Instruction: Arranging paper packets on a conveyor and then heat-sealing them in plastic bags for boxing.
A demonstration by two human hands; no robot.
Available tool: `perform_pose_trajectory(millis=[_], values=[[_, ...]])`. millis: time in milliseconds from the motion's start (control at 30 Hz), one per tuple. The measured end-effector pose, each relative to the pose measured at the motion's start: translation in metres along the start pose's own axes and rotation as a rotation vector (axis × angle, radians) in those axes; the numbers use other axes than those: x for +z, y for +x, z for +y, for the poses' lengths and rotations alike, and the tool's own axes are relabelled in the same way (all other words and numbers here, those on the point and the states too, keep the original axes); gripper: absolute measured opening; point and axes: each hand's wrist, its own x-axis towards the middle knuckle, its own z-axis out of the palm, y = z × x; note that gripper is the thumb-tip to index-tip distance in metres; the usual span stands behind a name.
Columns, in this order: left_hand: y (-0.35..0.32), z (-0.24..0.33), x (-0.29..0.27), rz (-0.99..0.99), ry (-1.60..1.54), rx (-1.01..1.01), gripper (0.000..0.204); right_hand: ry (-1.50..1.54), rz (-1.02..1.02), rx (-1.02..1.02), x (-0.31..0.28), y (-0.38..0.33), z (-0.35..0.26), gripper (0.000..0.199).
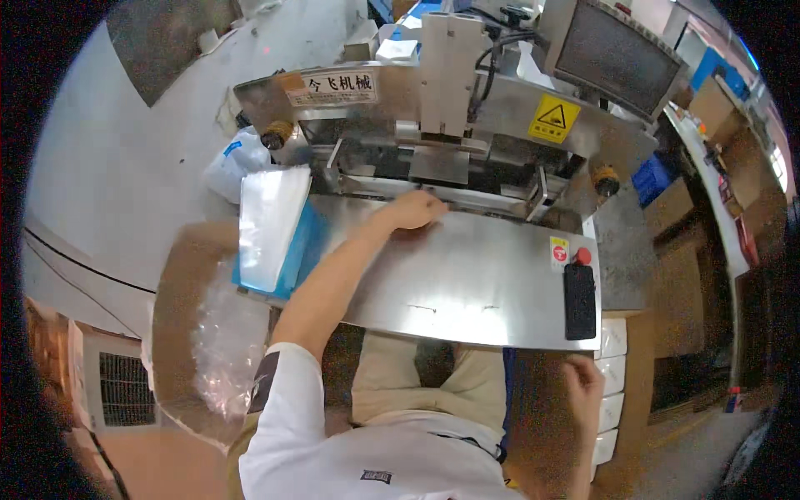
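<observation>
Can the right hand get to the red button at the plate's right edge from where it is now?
Probably yes. The right hand sits low, just below the steel plate's front edge, and the red button lies straight ahead of it above the black block. Nothing stands between them; the left hand is far off by the machine's mouth.

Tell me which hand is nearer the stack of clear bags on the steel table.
Left. The left hand rests on the steel table just right of the stack of clear bags; the right hand hangs below the table's near right corner.
</observation>
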Motion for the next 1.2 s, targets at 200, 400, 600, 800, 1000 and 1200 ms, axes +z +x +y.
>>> perform_pose_trajectory(millis=[200,400,600,800,1000,1200], values=[[0.030,0.028,0.019,-0.141,-0.059,0.119,0.041,-0.065,-0.046,0.100,0.028,0.002,-0.006,0.017],[0.002,0.006,0.002,0.085,-0.137,-0.007,0.037,0.068,-0.101,0.089,0.036,0.008,-0.016,0.017],[-0.013,-0.031,0.007,0.157,0.161,-0.081,0.037,-0.028,-0.180,-0.007,0.050,0.016,-0.007,0.015],[-0.006,-0.032,0.012,0.254,0.094,-0.121,0.030,-0.005,-0.227,-0.060,0.063,0.009,-0.004,0.020],[-0.059,0.004,-0.006,0.423,-0.030,-0.101,0.021,0.034,-0.266,-0.012,0.068,0.001,0.002,0.020],[-0.138,0.011,-0.073,0.404,-0.152,-0.050,0.032,0.124,-0.273,0.065,0.076,0.005,0.001,0.017]])
